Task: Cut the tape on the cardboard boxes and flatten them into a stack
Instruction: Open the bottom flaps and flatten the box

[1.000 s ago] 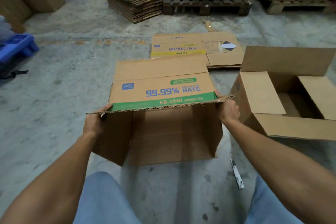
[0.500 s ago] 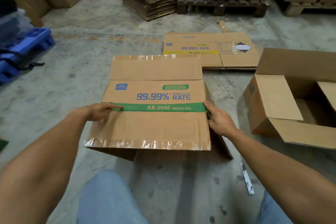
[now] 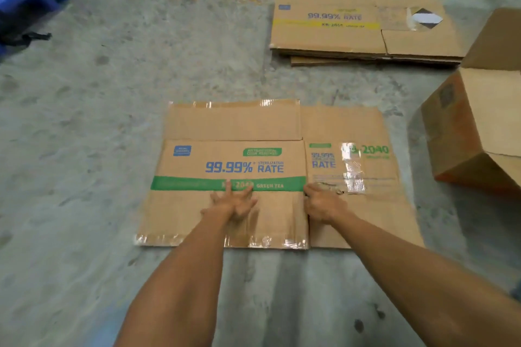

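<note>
On bare concrete, just in front of the person's knees: flattened box (image 3: 270, 175), green stripe and "99.99% RATE" print facing up, clear tape glinting along its near and far edges. Pressed flat under both palms. Left hand (image 3: 235, 203) spread wide on the big panel, fingers straight and reaching onto the green stripe, gripping nothing. Right hand (image 3: 322, 205) down at the fold between big panel and side panel, fingers slightly bent against the cardboard, not closed round anything as far as can be seen. Weight evidently leaned through both arms to crease the folds and keep the board from springing back up.

Beyond the flattened box and to its right: low stack of cardboard (image 3: 363, 28), several sheets deep, yellow stripe on the top sheet, likely the pile meant to receive this one. Right of the flattened box, well apart: open box (image 3: 476, 132), standing on the floor with flaps out, apparently next in line for flattening. Far to the left of the flattened box: blue plastic pallet (image 3: 26, 3), partly out of frame. No knife in view. Probable next step: lifting the pressed sheet across onto the stack, edges squared to keep the pile from sliding.
</note>
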